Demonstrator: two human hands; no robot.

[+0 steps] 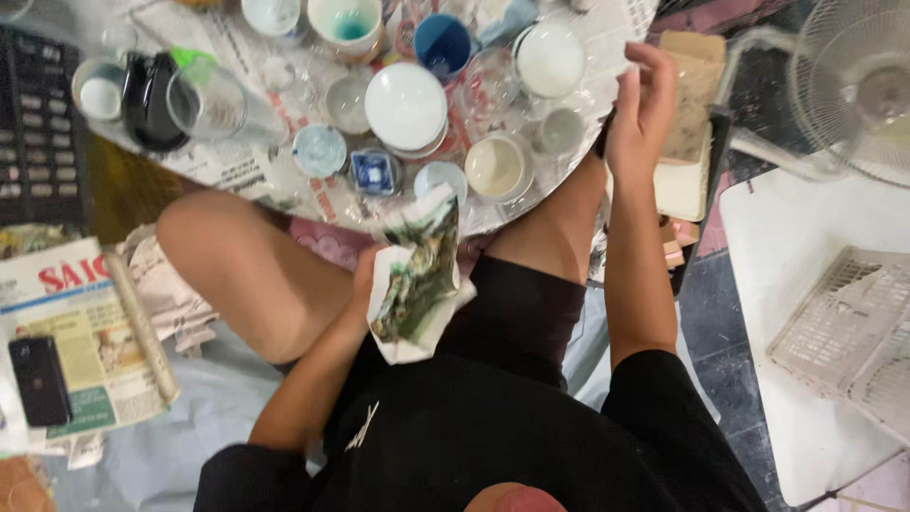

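The left hand grips a crumpled paper sheet near the lap. The right hand, fingers loosely curled and holding nothing, touches the far-right rim of the cup-laden bench.

Black short-sleeved shirt, small white mark on front; black shorts; bare arms, bare knees.

Place: a home floor, seemingly used as an informal packing or sorting spot.
Seating: a person is seen sitting on the floor, knees raised.
Wares: cups and bowls are crowded on spread newspaper.
Paper: more newspapers are laid at the side, a dark phone on them.
Furnishings: a standing fan and a white plastic basket are seen, though blurred.
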